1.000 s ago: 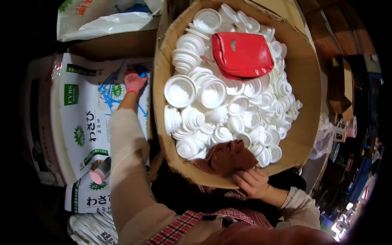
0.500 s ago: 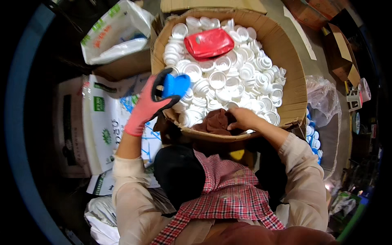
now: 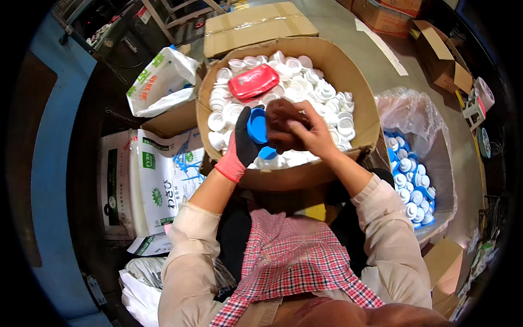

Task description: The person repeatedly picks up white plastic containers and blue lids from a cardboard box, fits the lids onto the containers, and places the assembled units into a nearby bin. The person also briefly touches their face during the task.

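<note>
My left hand, in a pink glove with black fingers, grips a round blue plastic lid. Just below it a second blue piece shows; whether the glove holds that one too is unclear. My bare right hand clutches a crumpled brown cloth against or very close to the lid's right side. Both hands are over the near part of a large open cardboard box. White plastic caps fill it, and a red pouch lies on top of them.
To the right stands a container with blue and white caps and a clear plastic liner. A white plastic bag and printed white packaging are at left. Behind is a taped carton.
My left hand has moved right with the blue lid, whose round face now shows. My right hand has lifted the brown cloth from the box's near edge to the lid. The view has shifted.
</note>
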{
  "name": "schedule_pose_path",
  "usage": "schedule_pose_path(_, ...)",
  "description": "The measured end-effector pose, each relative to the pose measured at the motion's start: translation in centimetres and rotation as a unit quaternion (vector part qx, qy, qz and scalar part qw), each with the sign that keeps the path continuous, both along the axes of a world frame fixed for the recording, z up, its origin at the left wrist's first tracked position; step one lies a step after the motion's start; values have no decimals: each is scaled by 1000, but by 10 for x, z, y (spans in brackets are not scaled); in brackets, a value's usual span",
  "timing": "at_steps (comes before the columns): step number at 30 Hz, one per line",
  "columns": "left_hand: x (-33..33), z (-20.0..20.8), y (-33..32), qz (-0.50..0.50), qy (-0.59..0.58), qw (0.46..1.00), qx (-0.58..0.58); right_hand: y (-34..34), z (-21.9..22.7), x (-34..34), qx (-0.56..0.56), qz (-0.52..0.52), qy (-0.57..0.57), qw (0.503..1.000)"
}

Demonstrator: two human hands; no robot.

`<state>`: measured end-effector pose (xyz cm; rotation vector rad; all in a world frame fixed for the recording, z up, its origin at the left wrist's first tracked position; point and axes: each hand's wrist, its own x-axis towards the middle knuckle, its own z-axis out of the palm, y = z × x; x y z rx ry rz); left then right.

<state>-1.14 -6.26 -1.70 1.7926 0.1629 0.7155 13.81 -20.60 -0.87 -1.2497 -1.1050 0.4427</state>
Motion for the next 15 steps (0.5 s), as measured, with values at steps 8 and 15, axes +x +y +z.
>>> schedule_pose_path(8,24,-36,-13,-31,76,995,-62,-30,-6,-19,-27,37,-411,911)
schedule_pose_path(15,16,-7,-45,19,69,989,128,-38,5,2,22,-38,-411,911)
